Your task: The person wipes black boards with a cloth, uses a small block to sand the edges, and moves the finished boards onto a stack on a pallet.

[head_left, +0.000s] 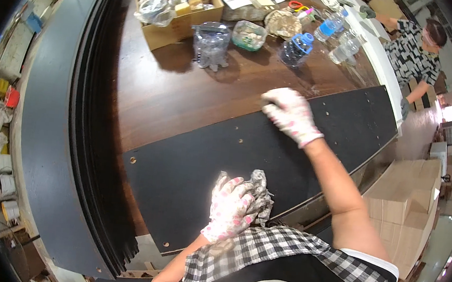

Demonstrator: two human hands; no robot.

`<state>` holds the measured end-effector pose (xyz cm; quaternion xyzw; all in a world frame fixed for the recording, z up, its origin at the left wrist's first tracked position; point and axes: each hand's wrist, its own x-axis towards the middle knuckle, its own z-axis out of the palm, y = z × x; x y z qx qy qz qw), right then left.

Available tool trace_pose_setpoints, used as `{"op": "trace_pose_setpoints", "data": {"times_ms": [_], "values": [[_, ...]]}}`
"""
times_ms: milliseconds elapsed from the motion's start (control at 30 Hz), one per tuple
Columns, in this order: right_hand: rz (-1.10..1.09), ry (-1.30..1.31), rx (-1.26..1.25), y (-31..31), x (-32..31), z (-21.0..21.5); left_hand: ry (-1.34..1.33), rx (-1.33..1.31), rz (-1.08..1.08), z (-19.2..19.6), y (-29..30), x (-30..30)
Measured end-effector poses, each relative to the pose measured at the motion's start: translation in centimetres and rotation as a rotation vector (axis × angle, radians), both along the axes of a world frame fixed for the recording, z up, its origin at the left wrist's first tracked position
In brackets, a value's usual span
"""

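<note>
Had a long black panel (196, 165) lying flat across the near part of the brown table (151, 93), just in front of the body. Ran with its long axis slantwise from lower left to upper right, one short end toward the left and near side, the other toward the far right. Showed small round holes near both ends and along the middle.

Held a crumpled grey cloth (262, 193) on the panel with the left hand (231, 204), in a pink-spotted white glove, fingers bent over the bunched fabric. Had the right hand (288, 111), gloved likewise, at the far long edge, its fingers curled and narrow but blurred; could not tell about full closure, a grip on anything or contact with the edge.

Had at the back of the table an open cardboard box (171, 33) of wrapped pieces, then a clear plastic bag (212, 44), a greenish tub (248, 37), a blue-capped jug (296, 51), a blue-labelled bottle (329, 27) and red-handled scissors (296, 5).

Stood beside a tall stack of dark boards (51, 124) on the left, lengthwise away from the body. Had brown cartons (405, 204) on the floor at the right and, beyond a white ledge (377, 52), a co-worker (411, 55) in a black-and-white patterned shirt.
</note>
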<state>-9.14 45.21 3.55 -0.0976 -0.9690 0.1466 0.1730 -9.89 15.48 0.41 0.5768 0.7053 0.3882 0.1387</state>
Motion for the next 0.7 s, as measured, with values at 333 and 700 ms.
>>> {"op": "trace_pose_setpoints", "data": {"times_ms": [333, 700], "values": [[-0.417, -0.161, 0.124, 12.1, 7.7, 1.7, 0.030, 0.073, 0.102, 0.5, 3.9, 1.4], [-0.006, -0.005, 0.071, 24.4, 13.7, 1.2, 0.130, -0.042, 0.309, 3.2, 19.8, 7.8]]}}
